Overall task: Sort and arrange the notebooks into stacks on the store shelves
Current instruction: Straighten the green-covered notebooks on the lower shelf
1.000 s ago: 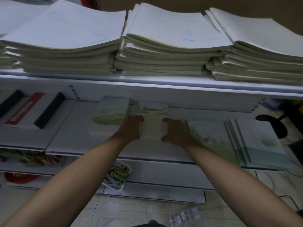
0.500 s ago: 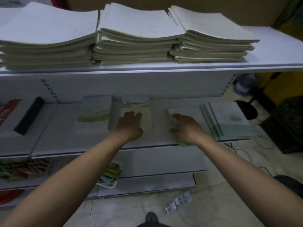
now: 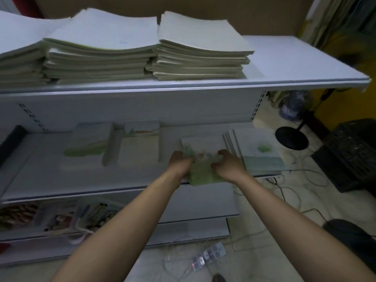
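Cover print is too blurred for us to read; a tray (image 3: 89, 217) on the lower shelf holds pen-like items; our left hand (image 3: 180, 162) and right hand (image 3: 228, 164) reach forward, fingers curled onto the side edges of the green notebook (image 3: 203, 175); it overhangs the middle shelf (image 3: 40, 169) front edge, between the landscape-cover stack (image 3: 140, 147) and the fanned stack (image 3: 260, 151).

Three top-shelf stacks (image 3: 19, 58) (image 3: 99, 55) (image 3: 200, 58), two grips (image 3: 180, 162) (image 3: 228, 165)

Left hand (image 3: 180, 162), right hand (image 3: 228, 165) grip green notebook (image 3: 203, 175) at middle shelf (image 3: 81, 180) edge.
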A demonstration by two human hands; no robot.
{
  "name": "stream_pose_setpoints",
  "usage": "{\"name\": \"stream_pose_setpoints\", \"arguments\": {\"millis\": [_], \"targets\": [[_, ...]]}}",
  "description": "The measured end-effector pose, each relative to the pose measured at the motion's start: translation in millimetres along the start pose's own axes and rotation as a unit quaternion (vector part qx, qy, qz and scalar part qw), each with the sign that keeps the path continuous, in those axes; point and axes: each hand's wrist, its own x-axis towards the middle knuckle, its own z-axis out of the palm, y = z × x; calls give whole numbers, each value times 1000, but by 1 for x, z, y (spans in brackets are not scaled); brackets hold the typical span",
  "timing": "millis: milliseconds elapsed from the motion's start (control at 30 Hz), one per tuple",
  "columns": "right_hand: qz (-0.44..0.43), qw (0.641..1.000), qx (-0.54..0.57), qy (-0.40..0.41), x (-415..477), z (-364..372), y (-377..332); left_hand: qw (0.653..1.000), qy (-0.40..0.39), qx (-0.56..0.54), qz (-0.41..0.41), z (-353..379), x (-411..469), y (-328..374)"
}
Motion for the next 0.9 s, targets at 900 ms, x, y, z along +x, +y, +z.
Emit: {"name": "stream_pose_setpoints", "arguments": {"millis": [900], "targets": [[-139,930,328,-90,19,4,12,956,108,34,269,0,-4,-30]]}}
